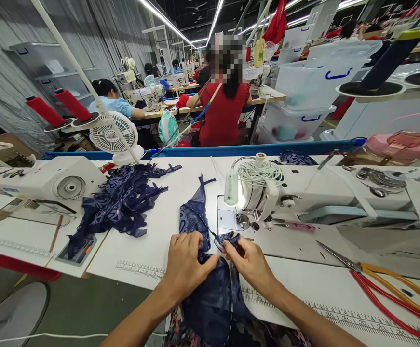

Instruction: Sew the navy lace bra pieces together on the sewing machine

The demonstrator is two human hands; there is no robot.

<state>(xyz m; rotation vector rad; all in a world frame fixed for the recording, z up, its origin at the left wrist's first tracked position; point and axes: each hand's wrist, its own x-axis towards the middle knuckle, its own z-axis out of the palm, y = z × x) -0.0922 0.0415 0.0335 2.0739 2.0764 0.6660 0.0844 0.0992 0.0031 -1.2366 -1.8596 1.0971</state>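
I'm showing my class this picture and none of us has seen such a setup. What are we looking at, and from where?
There is no robot here. The camera sits on a person's head, looking forward and down, so the two bare hands in front are the wearer's own. The left hand rests on navy fabric; whether it grips is unclear. The right hand pinches a small part of the fabric between thumb and fingers. Just beyond is a sewing machine on a white table. A pile of navy pieces lies to the left, and large scissors to the right. Farther back sits a co-worker in red.
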